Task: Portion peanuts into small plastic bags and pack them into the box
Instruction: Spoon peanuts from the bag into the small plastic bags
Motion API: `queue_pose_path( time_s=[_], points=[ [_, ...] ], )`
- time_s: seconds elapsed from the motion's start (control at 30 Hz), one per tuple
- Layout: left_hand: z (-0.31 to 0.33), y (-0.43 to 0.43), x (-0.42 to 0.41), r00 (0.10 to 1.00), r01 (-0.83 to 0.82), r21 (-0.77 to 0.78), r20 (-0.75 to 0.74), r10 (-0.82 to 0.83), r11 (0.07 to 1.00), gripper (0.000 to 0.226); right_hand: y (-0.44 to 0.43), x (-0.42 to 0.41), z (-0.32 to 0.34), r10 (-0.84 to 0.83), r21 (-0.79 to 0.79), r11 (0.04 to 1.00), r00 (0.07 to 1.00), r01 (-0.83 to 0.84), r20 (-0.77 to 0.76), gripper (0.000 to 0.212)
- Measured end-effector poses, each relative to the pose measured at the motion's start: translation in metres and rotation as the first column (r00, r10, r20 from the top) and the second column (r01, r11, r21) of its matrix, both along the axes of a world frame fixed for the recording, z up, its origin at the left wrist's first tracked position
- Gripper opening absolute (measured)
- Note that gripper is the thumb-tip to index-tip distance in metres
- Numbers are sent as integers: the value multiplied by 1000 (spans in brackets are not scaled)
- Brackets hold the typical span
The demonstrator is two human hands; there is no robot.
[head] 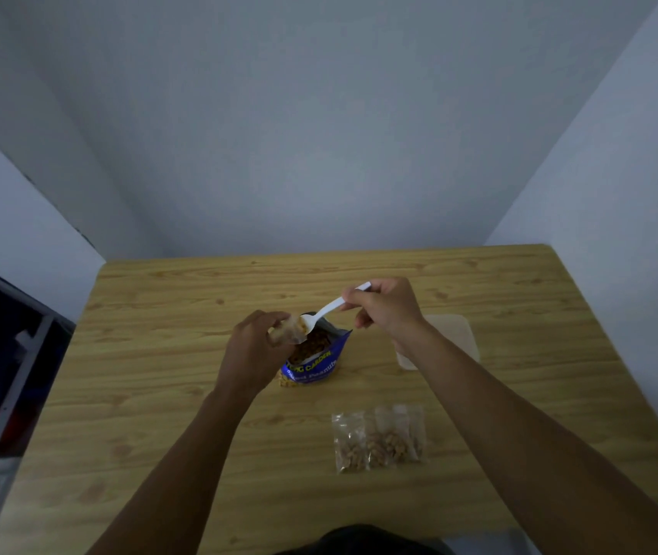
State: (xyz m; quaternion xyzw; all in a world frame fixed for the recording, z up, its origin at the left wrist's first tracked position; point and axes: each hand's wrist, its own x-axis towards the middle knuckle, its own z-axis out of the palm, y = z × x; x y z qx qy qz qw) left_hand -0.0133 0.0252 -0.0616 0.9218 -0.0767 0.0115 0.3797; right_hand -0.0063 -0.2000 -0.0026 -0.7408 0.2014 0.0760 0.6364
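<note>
A blue bag of roasted peanuts (pixel 313 360) stands open in the middle of the wooden table (pixel 159 374). My left hand (pixel 253 350) holds a small clear plastic bag (pixel 289 332) just above the blue bag's mouth. My right hand (pixel 385 308) pinches the handle of a white plastic spoon (pixel 325 312), whose bowl carries peanuts at the small bag's opening. Filled small bags of peanuts (pixel 379 438) lie side by side on the table, nearer to me and to the right.
A pale translucent box or lid (pixel 451 334) lies flat on the table behind my right forearm. Grey walls close the table's far and right sides. A metal shelf frame (pixel 19 366) stands to the left of the table.
</note>
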Motion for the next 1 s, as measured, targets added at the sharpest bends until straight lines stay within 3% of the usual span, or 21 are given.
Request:
queue_pose_path(
  time_s=[0.2,0.3,0.4,0.53,0.63,0.67,0.73,0.8,0.9,1.0],
  points=[
    [5,-11,-2,998,3,-63,-68,-7,998,34,11,-4,7,262,-243,947,945,-212,194,5],
    [5,-12,-3,997,-6,-79,-81,0,997,35,10,-4,14,394,-337,890,891,-309,224,8],
    [5,-12,-3,998,-17,-107,-66,10,994,22,6,-4,21,477,-358,853,848,-381,233,11],
    [8,-11,-4,994,-101,-150,-59,93,983,20,-3,-1,26,385,-254,915,865,-313,321,8],
    [8,-7,-5,987,-151,-182,-82,138,972,22,-11,3,17,81,-40,997,931,-71,357,5],
    [8,-5,-6,987,-154,-196,-84,140,969,23,-13,3,11,4,-35,999,943,9,333,6],
    [6,-2,-10,986,-156,-216,-86,141,964,23,-14,-1,-7,-26,-174,982,962,76,273,10],
    [6,-2,-14,985,-155,-234,-110,132,960,21,-10,-8,-29,64,-319,948,976,6,207,12],
    [8,-8,-23,985,-144,-271,-127,113,952,21,1,-19,-51,217,-370,915,970,-163,110,14],
    [8,-15,-32,984,-152,-303,-139,114,941,23,7,-27,-58,242,-468,865,967,-181,73,37]
  ],
)
